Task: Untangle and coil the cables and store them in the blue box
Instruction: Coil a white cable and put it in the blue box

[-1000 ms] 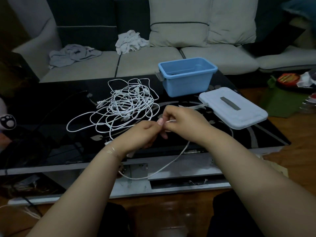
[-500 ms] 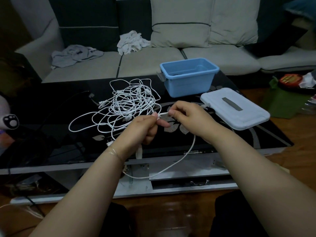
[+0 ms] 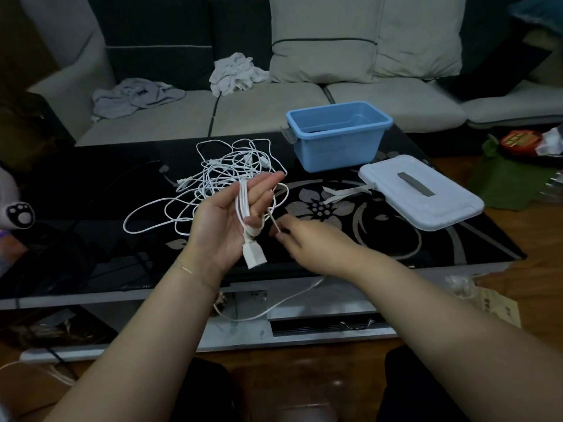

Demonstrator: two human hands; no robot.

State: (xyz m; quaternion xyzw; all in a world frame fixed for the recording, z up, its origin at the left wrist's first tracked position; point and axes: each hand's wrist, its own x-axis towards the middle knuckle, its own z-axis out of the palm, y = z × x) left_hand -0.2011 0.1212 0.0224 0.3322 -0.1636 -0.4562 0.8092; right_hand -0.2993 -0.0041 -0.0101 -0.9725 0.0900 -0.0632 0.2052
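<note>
A tangle of white cables [image 3: 219, 178] lies on the black glass table [image 3: 91, 239]. My left hand [image 3: 219, 226] is raised palm up over the table, fingers mostly straight. Several strands of a white cable run along its palm, and one curled finger hooks the loop. That cable's white connector [image 3: 254, 255] hangs below the palm. My right hand [image 3: 304, 242], just to the right, pinches a strand of the same cable between thumb and fingers. The slack drops past the table's front edge. The open blue box [image 3: 338, 144] stands at the back right.
The box's white lid [image 3: 420, 193] lies flat to the right of the box, with white ties [image 3: 344, 191] beside it. A sofa with crumpled cloths [image 3: 234, 71] is behind the table. A power strip [image 3: 39, 354] lies on the floor at lower left.
My left hand has turned palm up and spread its fingers, now carrying wound strands. My right hand has dropped lower and nearer, drawing the strand with it. The connector now hangs in view.
</note>
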